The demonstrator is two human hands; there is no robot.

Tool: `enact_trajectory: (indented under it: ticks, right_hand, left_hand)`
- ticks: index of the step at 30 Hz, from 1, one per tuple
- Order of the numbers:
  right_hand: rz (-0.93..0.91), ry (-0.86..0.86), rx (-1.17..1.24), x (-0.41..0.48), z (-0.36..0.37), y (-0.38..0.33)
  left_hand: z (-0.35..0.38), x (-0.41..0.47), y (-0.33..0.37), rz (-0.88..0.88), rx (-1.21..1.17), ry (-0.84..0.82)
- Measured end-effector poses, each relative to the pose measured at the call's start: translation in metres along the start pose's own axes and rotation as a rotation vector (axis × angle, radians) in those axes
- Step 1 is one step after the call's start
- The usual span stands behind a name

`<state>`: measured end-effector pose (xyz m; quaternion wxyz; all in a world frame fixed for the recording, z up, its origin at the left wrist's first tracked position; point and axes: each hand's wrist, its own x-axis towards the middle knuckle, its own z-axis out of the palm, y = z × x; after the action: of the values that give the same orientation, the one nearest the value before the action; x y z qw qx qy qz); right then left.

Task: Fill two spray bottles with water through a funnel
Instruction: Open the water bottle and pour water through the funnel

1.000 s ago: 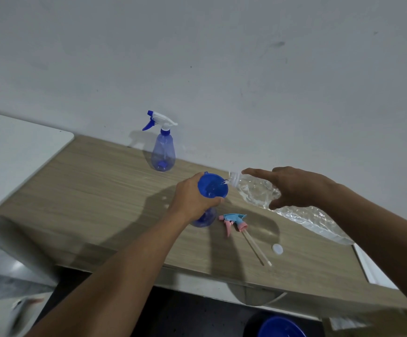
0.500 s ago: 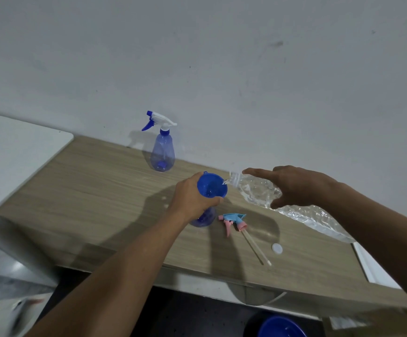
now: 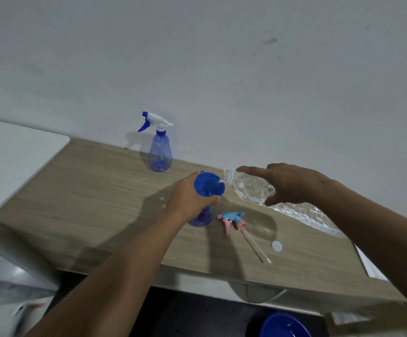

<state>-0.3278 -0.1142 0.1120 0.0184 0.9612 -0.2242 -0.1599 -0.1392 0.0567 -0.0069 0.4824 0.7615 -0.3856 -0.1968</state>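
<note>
Standing against the wall, the capped spray bottle [image 3: 160,152] waits on the table [image 3: 95,190]. My left hand [image 3: 190,198] has its grip clamped around the blue funnel [image 3: 208,184] seated in the open spray bottle [image 3: 203,216]. My right hand [image 3: 292,182] clamps the tilted water bottle [image 3: 251,188], mouth at the funnel rim.

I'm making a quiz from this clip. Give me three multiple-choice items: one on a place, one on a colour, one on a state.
1. Where does the loose spray head lie?
A on the table, right of the held bottle
B on the floor
C in the funnel

2. What colour is the funnel?
A red
B blue
C white

3. How is the water bottle held?
A upright
B capped
C tipped toward the funnel

A: it lies on the wood.
B: its bowl is blue.
C: its mouth meets the funnel's rim, in the right hand.
</note>
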Motion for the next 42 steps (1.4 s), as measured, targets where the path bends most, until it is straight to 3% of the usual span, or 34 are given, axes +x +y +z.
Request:
enact_trajectory:
  ticks: [12, 28, 39, 42]
  right_hand:
    - [-0.034, 0.202, 0.219, 0.003, 0.023, -0.013]
    - [0.256, 0.861, 0.753, 0.026, 0.062, 0.029]
    - [0.389, 0.989, 0.983, 0.04, 0.094, 0.022]
    - [0.4, 0.944, 0.993, 0.038, 0.095, 0.02]
  left_hand:
    - [-0.003, -0.004, 0.005, -0.011, -0.009, 0.0]
    - [0.001, -0.003, 0.001, -0.044, -0.013, 0.013]
    - [0.001, -0.003, 0.004, -0.026, 0.002, 0.006]
    - [0.001, -0.003, 0.003, -0.027, 0.013, 0.003]
